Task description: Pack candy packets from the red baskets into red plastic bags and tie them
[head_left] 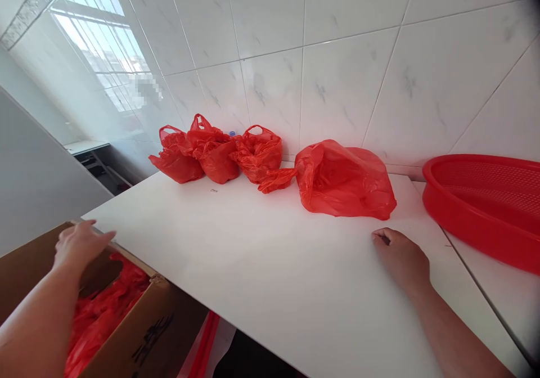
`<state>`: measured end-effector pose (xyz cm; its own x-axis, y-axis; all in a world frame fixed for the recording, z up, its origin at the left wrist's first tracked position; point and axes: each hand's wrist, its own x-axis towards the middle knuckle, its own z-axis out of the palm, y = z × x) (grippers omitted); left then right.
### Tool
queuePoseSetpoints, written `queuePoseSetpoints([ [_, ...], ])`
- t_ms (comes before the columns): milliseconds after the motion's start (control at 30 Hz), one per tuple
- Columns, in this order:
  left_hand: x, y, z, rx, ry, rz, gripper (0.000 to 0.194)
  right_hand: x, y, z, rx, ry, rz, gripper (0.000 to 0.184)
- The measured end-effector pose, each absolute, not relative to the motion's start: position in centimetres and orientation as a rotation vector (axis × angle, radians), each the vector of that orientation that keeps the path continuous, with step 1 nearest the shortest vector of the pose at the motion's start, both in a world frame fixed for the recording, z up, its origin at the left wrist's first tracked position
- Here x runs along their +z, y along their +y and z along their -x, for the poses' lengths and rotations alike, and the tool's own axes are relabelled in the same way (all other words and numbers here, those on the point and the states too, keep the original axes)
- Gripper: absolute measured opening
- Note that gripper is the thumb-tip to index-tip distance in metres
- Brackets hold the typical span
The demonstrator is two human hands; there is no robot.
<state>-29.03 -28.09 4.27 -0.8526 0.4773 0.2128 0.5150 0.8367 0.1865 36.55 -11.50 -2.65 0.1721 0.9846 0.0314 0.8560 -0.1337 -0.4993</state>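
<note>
My left hand [80,246] is over the far edge of a cardboard box [139,327], beside the table's left corner. Its thumb and fingers are spread, with nothing between them. Crumpled red plastic bags [105,305] lie inside the box below it. On the white table [253,260], my right hand [403,260] rests closed in a loose fist, and nothing shows in it. Just beyond that hand lies a large, puffed-out red plastic bag [350,181] on its side, its gathered end pointing left.
Several filled red bags with handles, among them a left one [181,161], a middle one [217,161] and a right one [261,153], stand against the tiled wall [350,46]. A red perforated basket [472,215] sits at the right, past a seam in the tabletop.
</note>
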Motion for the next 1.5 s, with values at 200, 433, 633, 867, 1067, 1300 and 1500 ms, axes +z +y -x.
queuePoseSetpoints([
  [200,5.9,-18.2,21.6,-0.761,-2.342,1.395,0.049,-2.7,-11.4,-36.7,0.472,-1.718,2.047,0.023],
  [433,1.3,-9.3,9.3,-0.971,-2.093,1.897,0.049,-2.5,-11.3,-37.0,0.552,-1.709,1.996,0.025],
  [633,-1.9,-4.5,0.6,-1.224,-1.989,2.038,0.069,-2.6,-11.1,-37.0,0.541,-1.695,1.928,0.021],
  [867,-3.2,-2.1,-2.0,-1.436,-2.199,1.91,0.069,-2.9,-10.9,-36.8,0.519,-1.693,1.891,0.016],
  [1067,-2.9,-0.7,-0.4,-1.461,-2.323,1.839,0.063,-3.0,-11.0,-36.6,0.524,-1.678,1.92,0.015],
  [1300,-3.1,-1.4,-0.2,-1.587,-2.297,1.888,0.056,-3.3,-10.7,-36.8,0.546,-1.673,1.888,0.015],
  [1500,-3.5,-1.4,-0.4,-1.614,-2.059,1.868,0.074,-3.5,-10.4,-37.2,0.589,-1.574,1.745,0.016],
])
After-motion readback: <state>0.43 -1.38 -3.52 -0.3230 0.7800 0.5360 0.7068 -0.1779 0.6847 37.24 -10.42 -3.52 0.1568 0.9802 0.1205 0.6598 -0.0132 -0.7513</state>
